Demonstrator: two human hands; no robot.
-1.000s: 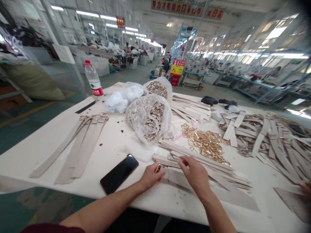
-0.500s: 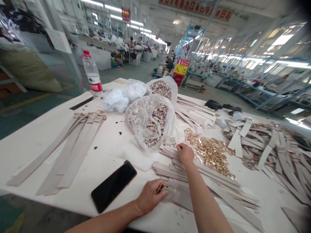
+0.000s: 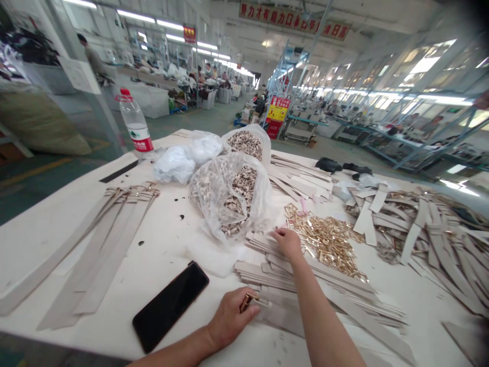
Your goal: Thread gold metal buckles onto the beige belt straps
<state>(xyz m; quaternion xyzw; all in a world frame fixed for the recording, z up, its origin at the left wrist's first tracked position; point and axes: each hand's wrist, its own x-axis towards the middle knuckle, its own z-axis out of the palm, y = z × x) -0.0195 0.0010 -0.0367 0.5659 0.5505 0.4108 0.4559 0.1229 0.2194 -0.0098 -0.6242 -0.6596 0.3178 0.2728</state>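
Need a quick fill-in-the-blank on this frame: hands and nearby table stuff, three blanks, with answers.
The left hand holds a small ____ metal fitting.
The right hand touches a stack of beige strips, with a heap of metal fittings on its ____ side.
The water bottle behind the clear plastic bags has a ____ cap.

Answers: gold; right; red.
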